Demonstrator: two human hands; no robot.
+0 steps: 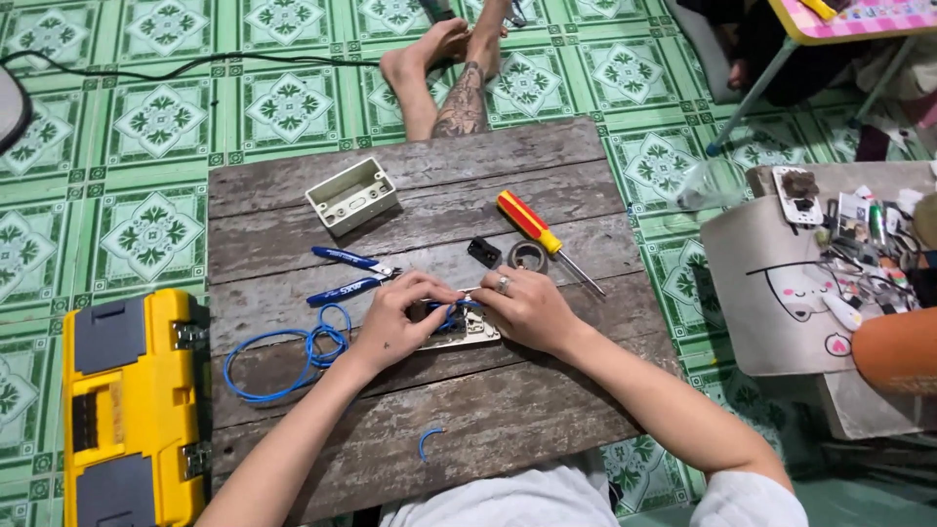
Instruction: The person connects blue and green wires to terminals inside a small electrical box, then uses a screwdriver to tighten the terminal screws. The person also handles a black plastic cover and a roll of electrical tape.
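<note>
Wiring work is occupying both hands at the middle of the wooden board (508, 410). The left hand (395, 322) and the right hand (527, 307) are meeting over a pale switch plate (468, 334) lying flat beneath them, fingertips pinched together on the end of a blue wire (293, 356) that is looping away past the left wrist. By my judgement the step in hand is seating that wire end into the back of the plate; a next move would be calling for a steady pinch and something to fasten it, though the terminal itself is hidden under the fingers.

Just beyond the left fingers, blue-handled pliers (351, 275) are lying with handles spread. Beyond the right fingers, a roll of tape (527, 256) and a small black part (483, 252) are sitting beside a red-and-yellow screwdriver (537, 232). A short blue offcut (429, 441) is lying nearer the person.

As for containers, 1 beige wall box (351, 195) is sitting open and looking empty, well beyond the fingers; 1 yellow toolbox (132, 410) is resting shut on the floor, left of the board.
</note>
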